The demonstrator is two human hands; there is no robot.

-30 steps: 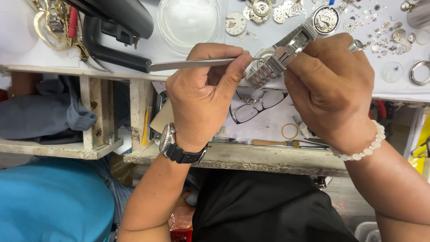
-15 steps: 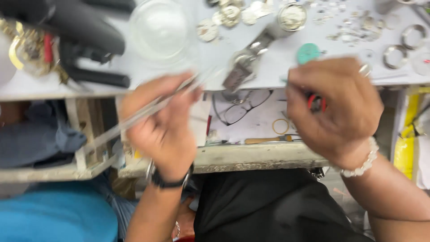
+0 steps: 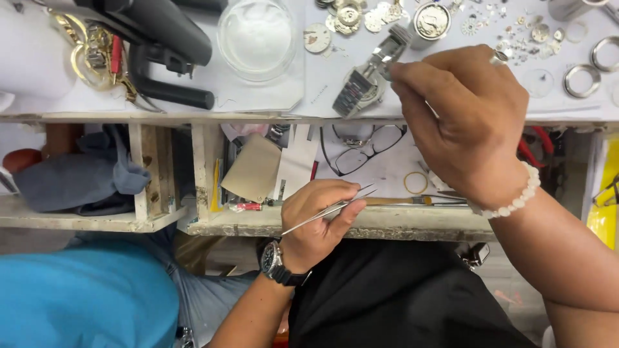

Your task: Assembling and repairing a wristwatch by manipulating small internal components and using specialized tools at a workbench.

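Note:
My left hand (image 3: 316, 225), with a black wristwatch on its wrist, is low over the open drawer and pinches a pair of thin metal tweezers (image 3: 329, 211) whose tips point right. My right hand (image 3: 464, 116), wearing a white bead bracelet, reaches onto the white worktop. Its fingertips pinch the band of a steel wristwatch (image 3: 358, 90) lying there at a slant. The watch's case is partly hidden under the band.
Loose watch parts and gears (image 3: 516, 29), metal rings (image 3: 580, 80), a round movement (image 3: 431, 20) and a clear glass dish (image 3: 256, 38) lie on the worktop. A black-handled tool (image 3: 167, 38) sits at far left. The drawer (image 3: 387, 229) holds eyeglasses (image 3: 364, 151), papers and a blue cloth (image 3: 77, 180).
The watch went from being held in both hands to lying on the worktop. My left hand dropped with the tweezers down to the drawer. My right hand returned to the watch band.

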